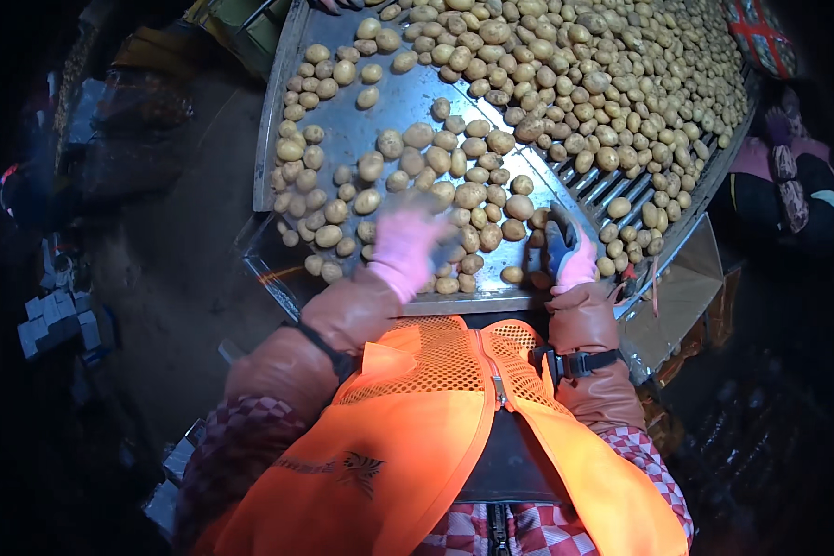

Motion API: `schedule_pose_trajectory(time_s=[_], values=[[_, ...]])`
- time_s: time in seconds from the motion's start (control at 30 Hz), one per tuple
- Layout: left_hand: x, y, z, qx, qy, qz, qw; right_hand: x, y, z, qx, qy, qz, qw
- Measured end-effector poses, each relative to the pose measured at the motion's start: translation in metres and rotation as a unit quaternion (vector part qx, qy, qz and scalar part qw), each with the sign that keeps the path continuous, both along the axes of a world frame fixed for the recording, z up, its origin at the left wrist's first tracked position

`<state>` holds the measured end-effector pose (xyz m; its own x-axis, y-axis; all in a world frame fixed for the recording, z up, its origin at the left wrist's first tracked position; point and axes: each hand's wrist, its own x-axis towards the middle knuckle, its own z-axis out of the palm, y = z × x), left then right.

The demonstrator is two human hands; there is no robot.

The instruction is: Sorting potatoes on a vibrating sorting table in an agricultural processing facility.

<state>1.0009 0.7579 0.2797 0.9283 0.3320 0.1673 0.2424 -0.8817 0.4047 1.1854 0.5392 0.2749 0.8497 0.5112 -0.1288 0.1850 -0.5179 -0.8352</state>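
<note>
Potatoes (471, 195) lie loose on the metal table (412, 97): left hand (408, 243) blurred over them, opening and grip indeterminable; right hand (568, 248) partly curled beside them, hold unclear; best handled lightly, spread single-layer.

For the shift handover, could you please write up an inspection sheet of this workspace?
Surface: metal table with a slatted section toward the right.
Job's things: loose potatoes, densest toward the upper right.
Clutter: cardboard box by the table's lower right, partly hidden; pale blocks at far left, too dim to identify.
Hands: gloved left hand, blurred, among potatoes; gloved right hand near the slatted section; grips unclear.
Cables: nothing seen.
Surroundings: dim floor; another person partly visible at right.
</note>
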Motion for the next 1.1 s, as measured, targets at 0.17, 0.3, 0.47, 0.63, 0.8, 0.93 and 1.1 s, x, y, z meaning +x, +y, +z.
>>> schedule_pose_trajectory(time_s=[0.17, 0.3, 0.47, 0.63, 0.8, 0.93, 1.1], values=[[-0.028, 0.028, -0.017, 0.134, 0.113, -0.031, 0.984, 0.018, -0.024, -0.01, -0.02, 0.012, -0.051, 0.998], [-0.065, 0.076, -0.041, 0.073, 0.136, 0.223, 0.962, 0.019, -0.014, -0.004, -0.143, -0.013, -0.002, 0.99], [0.037, 0.038, 0.004, 0.002, -0.039, 0.151, 0.988, -0.046, 0.059, 0.01, -0.229, -0.046, 0.166, 0.958], [0.15, 0.033, -0.013, 0.086, 0.019, -0.113, 0.99, -0.051, 0.058, 0.009, -0.117, 0.047, 0.299, 0.946], [0.105, 0.084, -0.006, 0.027, 0.1, 0.028, 0.994, -0.034, 0.027, -0.002, 0.14, 0.494, 0.008, 0.858], [-0.005, 0.088, -0.029, 0.05, 0.092, 0.014, 0.994, -0.015, 0.01, -0.011, 0.133, 0.36, 0.012, 0.923], [-0.037, 0.038, -0.01, 0.031, 0.145, 0.172, 0.974, -0.021, 0.023, -0.01, 0.099, 0.316, -0.004, 0.944]])
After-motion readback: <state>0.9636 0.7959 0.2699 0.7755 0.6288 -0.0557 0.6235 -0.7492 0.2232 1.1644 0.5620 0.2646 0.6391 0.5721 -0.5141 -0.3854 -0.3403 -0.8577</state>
